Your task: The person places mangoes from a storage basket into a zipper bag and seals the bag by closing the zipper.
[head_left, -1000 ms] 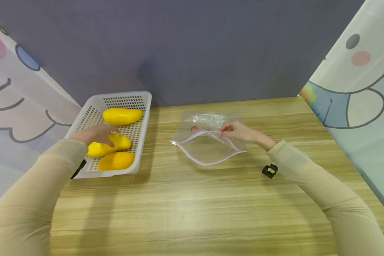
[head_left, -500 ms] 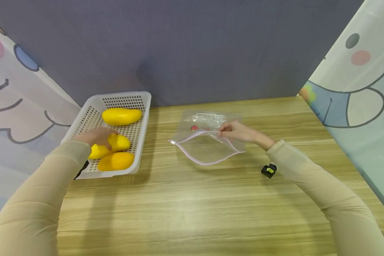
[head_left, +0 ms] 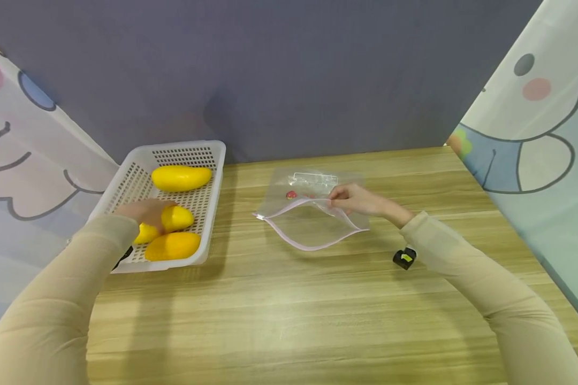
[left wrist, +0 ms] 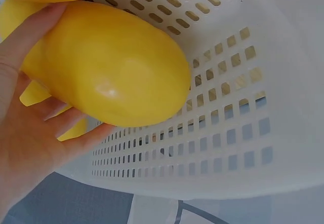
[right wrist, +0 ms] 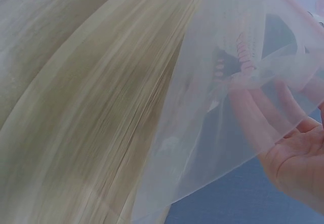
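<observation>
My left hand [head_left: 149,210] is down inside the white basket [head_left: 214,206], gripping the middle yellow mango [head_left: 177,218]. In the left wrist view, the thumb and fingers wrap around opposite sides of that mango [left wrist: 124,64]. Another mango [head_left: 181,178] lies behind it, and a more orange one [head_left: 174,246] lies in front. Over the table, my right hand [head_left: 358,199] pinches the far edge of a clear slider bag [head_left: 313,227]. Its pink-edged mouth gapes wide, with the white slider [head_left: 260,216] at the left end. The right wrist view shows fingers [right wrist: 253,112] behind the translucent plastic.
The basket stands at the left on a wooden table [head_left: 279,305], close to the grey back panel [head_left: 318,80]. A small black device [head_left: 405,258] with a yellow mark shows below the right wrist. Cartoon-printed curtains [head_left: 534,128] flank both sides.
My left hand has reached lower and its fingers have curled around the middle mango, which has turned slightly. The right hand and the bag stay where they were.
</observation>
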`<state>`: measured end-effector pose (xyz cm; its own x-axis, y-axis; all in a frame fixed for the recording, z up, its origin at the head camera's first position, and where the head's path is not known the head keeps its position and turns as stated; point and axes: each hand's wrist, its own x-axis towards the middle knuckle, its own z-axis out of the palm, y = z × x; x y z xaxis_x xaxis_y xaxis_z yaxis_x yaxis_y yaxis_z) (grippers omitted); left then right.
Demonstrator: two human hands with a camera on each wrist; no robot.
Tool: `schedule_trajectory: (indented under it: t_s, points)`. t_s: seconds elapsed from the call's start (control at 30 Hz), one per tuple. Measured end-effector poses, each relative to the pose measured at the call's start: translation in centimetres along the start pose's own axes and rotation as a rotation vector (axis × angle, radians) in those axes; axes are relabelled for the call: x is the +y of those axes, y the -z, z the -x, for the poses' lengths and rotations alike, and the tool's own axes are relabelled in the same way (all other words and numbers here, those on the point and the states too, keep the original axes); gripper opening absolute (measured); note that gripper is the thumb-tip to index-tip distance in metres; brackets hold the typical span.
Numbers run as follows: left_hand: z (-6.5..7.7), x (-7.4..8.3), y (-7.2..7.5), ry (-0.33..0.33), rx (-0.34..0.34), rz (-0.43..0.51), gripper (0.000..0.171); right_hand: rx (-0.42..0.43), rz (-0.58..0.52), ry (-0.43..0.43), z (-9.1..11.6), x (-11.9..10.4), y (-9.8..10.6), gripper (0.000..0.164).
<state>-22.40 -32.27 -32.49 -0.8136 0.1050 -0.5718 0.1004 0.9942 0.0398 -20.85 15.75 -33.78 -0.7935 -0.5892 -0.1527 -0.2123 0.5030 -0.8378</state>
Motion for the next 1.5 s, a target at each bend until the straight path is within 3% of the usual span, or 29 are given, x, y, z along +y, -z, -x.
schedule_trajectory:
  t_s: [0.23,0.5,0.7,1.07,1.5]
  points:
    - [0.6,-0.2,0.0,-0.002,0.03,-0.041,0.084,-0.007,0.002,0.007,-0.2,0.2,0.1,0.025]
    - [0.3,0.2,0.5,-0.018,0.074,-0.081,0.085,-0.004,0.001,0.022,-0.1,0.4,-0.1,0.025]
    - [0.4,1.1,1.3,-0.059,0.107,-0.083,0.09,-0.004,-0.004,0.027,-0.1,0.5,-0.5,0.025]
    - [1.5,3.0,3.3,-0.13,0.238,-0.126,0.085,0.011,-0.013,0.02,0.0,0.3,-0.5,0.024]
    - [3.1,5.2,4.0,-0.21,0.36,-0.052,0.081,0.029,-0.005,0.011,-0.4,0.3,-0.6,0.024]
